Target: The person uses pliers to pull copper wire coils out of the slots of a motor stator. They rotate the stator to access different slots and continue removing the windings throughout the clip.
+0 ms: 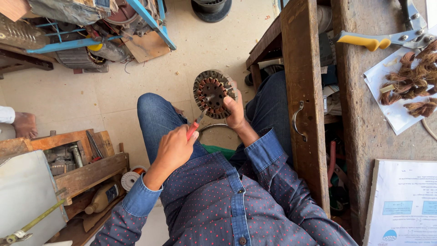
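Pliers (195,126) tip hidden in stator (213,94), hands (174,148) gripping

Pliers' tip (200,115) hidden inside stator (213,93); snips (387,38) cut off.

Seated person, jeans and dotted blue shirt, seen from above. Right hand (235,109) grips the rim of a round motor stator (213,93), held over the knees, copper windings showing in the slots. Left hand (173,150) closed around red-handled pliers (195,124), tip touching the stator's lower edge. Wooden bench (364,118) to the right carries yellow-handled snips (382,40) and a heap of cut copper wire (409,84) on white paper (395,116). Plastic bottle (104,197) lies lower left.
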Available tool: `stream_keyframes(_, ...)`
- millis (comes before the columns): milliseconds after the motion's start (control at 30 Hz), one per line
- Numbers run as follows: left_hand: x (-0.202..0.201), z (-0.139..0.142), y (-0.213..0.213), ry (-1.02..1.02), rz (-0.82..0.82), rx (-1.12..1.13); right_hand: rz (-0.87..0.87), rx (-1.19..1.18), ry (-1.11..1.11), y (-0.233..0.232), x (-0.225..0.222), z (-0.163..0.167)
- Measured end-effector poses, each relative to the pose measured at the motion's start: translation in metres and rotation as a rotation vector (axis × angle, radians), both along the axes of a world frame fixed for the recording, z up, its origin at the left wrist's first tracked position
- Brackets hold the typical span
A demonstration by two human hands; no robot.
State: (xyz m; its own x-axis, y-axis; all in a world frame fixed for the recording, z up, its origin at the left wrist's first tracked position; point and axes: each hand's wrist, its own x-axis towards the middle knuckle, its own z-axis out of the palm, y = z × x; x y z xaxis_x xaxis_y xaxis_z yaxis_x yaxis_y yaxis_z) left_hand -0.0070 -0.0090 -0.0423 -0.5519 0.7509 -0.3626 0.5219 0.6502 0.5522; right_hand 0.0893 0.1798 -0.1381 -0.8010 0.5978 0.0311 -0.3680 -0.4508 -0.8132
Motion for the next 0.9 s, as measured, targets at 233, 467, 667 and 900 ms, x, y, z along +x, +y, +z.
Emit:
stream_keyframes(233,0.005,-0.002,0.002,0.025,-0.017,0.014,-0.128,0.513,-0.183,0.007,0.0,0.009)
stream_keyframes(467,0.002,-0.003,0.002,-0.069,0.017,-0.025,-0.066,0.112,-0.067,-0.001,-0.002,0.007)
stream_keyframes(667,-0.001,-0.011,0.002,-0.23,0.104,0.01,-0.027,0.015,0.035,-0.001,0.002,0.005)
stream_keyframes(900,0.006,-0.027,0.004,-0.253,0.157,0.122,-0.061,-0.022,0.027,-0.003,-0.001,0.004)
